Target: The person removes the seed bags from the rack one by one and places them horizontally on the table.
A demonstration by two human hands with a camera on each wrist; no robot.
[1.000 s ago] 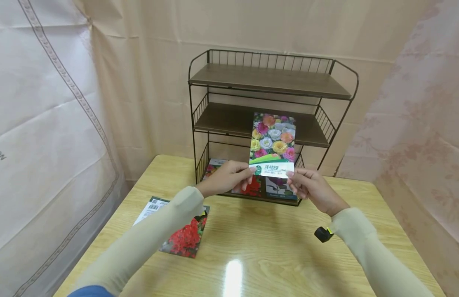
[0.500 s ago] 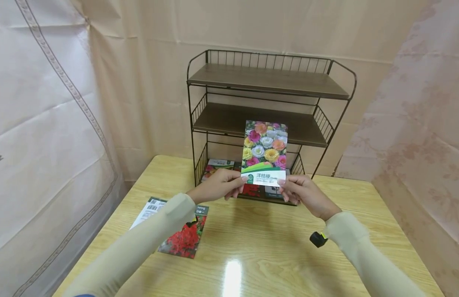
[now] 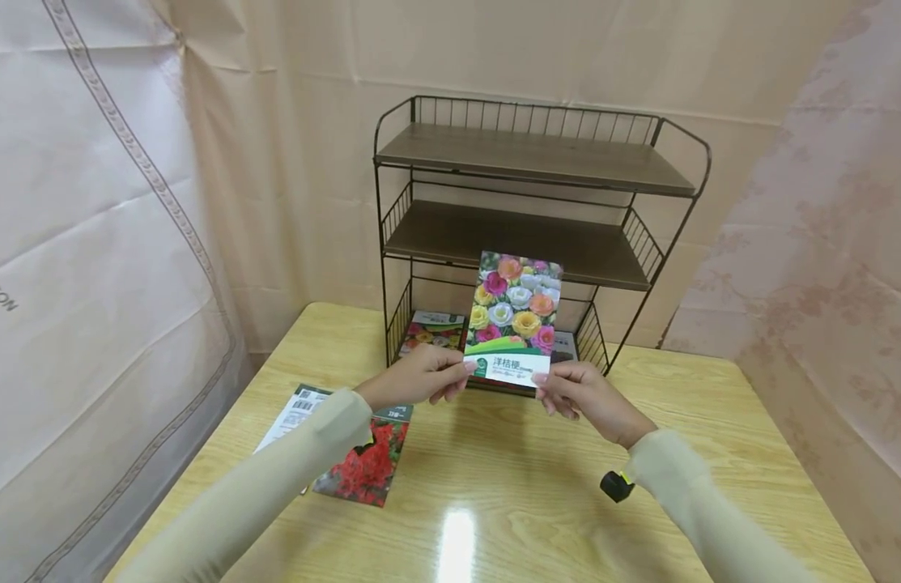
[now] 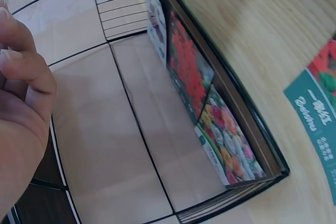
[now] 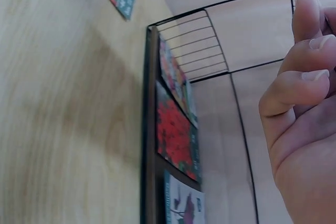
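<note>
A flower seed packet [image 3: 516, 316], printed with roses in many colours above a white label band, is held up in front of the shelf rack. My left hand [image 3: 421, 376] pinches its lower left corner between thumb and fingers. At the lower right corner my right hand [image 3: 588, 397] pinches it the same way. Behind it, on the bottom shelf, lie a multicoloured flower packet [image 4: 228, 137], a red flower packet [image 5: 176, 132] and a pale packet with a dark purple flower [image 5: 184, 203]. In the head view the held packet hides most of these.
A dark three-tier shelf rack [image 3: 537, 158] stands at the back of the wooden table [image 3: 537, 502]. On the table at left lie a red flower packet [image 3: 366, 461] and a white-backed packet with a barcode [image 3: 293, 413], partly under my left sleeve. Curtains [image 3: 312, 162] hang around.
Both hands have brought the packet lower and slightly to the left, from in front of the middle shelf towards the bottom shelf. The packets on the table stay put.
</note>
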